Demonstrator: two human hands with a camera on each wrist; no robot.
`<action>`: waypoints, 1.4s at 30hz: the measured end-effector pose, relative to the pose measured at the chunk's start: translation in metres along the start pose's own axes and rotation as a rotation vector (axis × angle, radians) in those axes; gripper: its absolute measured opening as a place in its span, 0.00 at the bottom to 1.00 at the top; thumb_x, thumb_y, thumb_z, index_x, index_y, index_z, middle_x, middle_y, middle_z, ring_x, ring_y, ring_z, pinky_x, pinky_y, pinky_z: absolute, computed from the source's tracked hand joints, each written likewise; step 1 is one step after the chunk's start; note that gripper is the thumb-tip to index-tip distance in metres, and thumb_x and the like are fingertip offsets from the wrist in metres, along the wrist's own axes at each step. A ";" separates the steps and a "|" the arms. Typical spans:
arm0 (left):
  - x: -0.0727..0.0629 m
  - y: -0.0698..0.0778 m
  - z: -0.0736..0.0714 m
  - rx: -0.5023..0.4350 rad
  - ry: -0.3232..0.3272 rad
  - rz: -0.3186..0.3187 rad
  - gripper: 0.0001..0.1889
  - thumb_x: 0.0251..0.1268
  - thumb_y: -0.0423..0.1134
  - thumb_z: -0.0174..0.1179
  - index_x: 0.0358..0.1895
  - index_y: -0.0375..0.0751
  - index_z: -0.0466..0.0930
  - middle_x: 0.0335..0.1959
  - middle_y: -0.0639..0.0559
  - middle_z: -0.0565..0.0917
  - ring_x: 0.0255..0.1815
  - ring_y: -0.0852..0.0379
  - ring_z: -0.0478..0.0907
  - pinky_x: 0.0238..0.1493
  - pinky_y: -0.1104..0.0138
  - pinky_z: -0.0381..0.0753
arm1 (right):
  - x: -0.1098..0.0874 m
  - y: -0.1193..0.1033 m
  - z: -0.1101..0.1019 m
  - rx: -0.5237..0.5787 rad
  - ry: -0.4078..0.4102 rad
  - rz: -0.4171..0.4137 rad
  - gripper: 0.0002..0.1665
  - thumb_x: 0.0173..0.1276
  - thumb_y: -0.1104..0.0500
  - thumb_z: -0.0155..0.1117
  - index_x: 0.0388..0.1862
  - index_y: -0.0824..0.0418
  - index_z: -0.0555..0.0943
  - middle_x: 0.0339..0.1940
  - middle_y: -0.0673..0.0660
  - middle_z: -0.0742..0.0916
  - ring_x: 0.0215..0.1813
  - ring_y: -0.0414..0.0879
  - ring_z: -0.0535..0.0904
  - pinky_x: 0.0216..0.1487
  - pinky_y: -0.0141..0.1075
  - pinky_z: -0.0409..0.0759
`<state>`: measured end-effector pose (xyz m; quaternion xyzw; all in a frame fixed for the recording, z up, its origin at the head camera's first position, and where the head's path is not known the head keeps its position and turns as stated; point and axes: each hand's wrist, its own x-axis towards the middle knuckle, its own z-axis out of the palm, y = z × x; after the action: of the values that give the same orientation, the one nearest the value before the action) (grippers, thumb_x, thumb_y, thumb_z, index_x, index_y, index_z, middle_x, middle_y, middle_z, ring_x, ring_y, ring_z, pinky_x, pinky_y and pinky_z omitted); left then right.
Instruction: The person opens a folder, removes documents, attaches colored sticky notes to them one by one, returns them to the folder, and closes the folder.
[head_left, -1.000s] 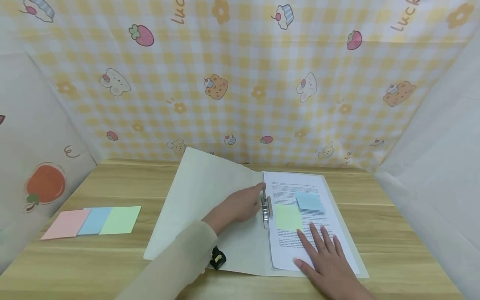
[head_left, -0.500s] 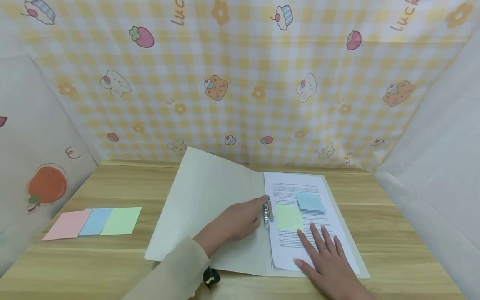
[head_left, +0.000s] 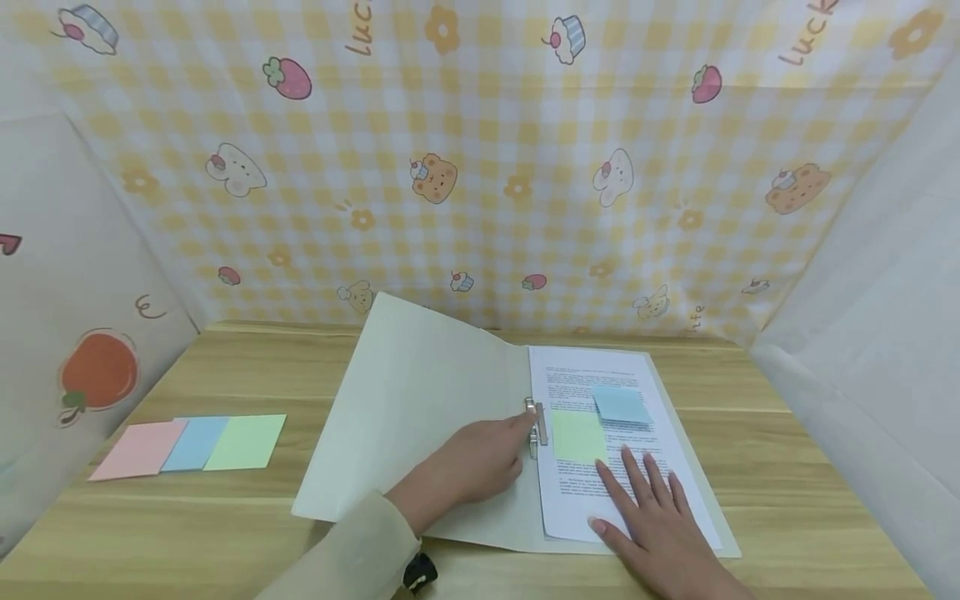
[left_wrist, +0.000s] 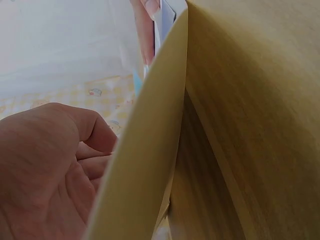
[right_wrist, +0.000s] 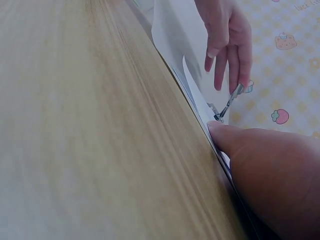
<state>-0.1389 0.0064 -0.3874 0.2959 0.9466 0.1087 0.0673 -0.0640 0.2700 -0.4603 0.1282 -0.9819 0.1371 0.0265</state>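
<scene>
A pale file folder [head_left: 412, 392] lies spread on the table, its left cover tilted up off the surface. Printed sheets [head_left: 581, 504] sit on its right side beside a metal lever clip [head_left: 534, 447] at the spine. My left hand [head_left: 480, 458] reaches across the cover, its index fingertip pressing on the clip's lever. In the right wrist view, that lever [right_wrist: 230, 101] stands at a slant under the fingertip. My right hand [head_left: 656, 521] rests on the lower part of the sheets with fingers spread. A green sticky note [head_left: 577, 437] and blue sticky notes [head_left: 622, 405] lie on the top page.
Pink [head_left: 141, 448], blue [head_left: 193, 443] and green paper squares [head_left: 246, 442] overlap on the left of the wooden table [head_left: 795, 517]. A black object [head_left: 420, 572] shows by the left sleeve. A yellow checked cloth [head_left: 480, 108] hangs behind the table.
My left index finger has moved down along the spine, toward me, with the clip's lever swinging down under it. My right hand stays in place on the sheets.
</scene>
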 end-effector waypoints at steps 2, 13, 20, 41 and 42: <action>-0.001 0.000 -0.001 0.003 0.002 0.008 0.31 0.74 0.39 0.54 0.78 0.43 0.60 0.77 0.54 0.70 0.73 0.58 0.73 0.69 0.63 0.77 | 0.000 0.000 0.000 0.007 -0.005 0.001 0.41 0.74 0.32 0.53 0.81 0.41 0.60 0.85 0.62 0.57 0.83 0.69 0.48 0.74 0.35 0.08; -0.002 0.001 0.001 -0.018 -0.013 0.028 0.31 0.66 0.35 0.58 0.74 0.45 0.69 0.76 0.54 0.71 0.75 0.57 0.70 0.69 0.62 0.77 | 0.000 0.000 0.001 -0.033 0.015 -0.006 0.40 0.73 0.32 0.54 0.81 0.41 0.61 0.84 0.62 0.59 0.83 0.68 0.50 0.73 0.32 0.08; -0.002 0.001 0.004 0.015 -0.031 0.046 0.34 0.61 0.34 0.58 0.74 0.44 0.70 0.72 0.55 0.76 0.64 0.62 0.79 0.60 0.67 0.81 | 0.001 0.000 0.002 -0.039 0.012 -0.009 0.40 0.73 0.32 0.54 0.80 0.40 0.61 0.84 0.61 0.60 0.83 0.68 0.51 0.73 0.32 0.08; 0.004 0.013 0.012 0.177 -0.064 0.054 0.33 0.57 0.43 0.61 0.70 0.43 0.75 0.71 0.51 0.77 0.73 0.52 0.74 0.71 0.59 0.75 | 0.002 0.001 0.003 -0.060 0.021 -0.014 0.40 0.73 0.32 0.54 0.80 0.41 0.62 0.84 0.62 0.60 0.82 0.69 0.53 0.72 0.33 0.08; 0.004 0.014 0.012 0.178 -0.064 0.052 0.33 0.57 0.43 0.61 0.70 0.43 0.75 0.71 0.50 0.77 0.73 0.52 0.74 0.71 0.59 0.75 | 0.002 0.001 0.002 -0.058 0.021 -0.014 0.40 0.73 0.32 0.54 0.80 0.41 0.62 0.84 0.62 0.60 0.82 0.69 0.53 0.72 0.33 0.08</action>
<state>-0.1326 0.0217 -0.3955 0.3284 0.9419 0.0165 0.0682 -0.0664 0.2696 -0.4627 0.1328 -0.9842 0.1095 0.0415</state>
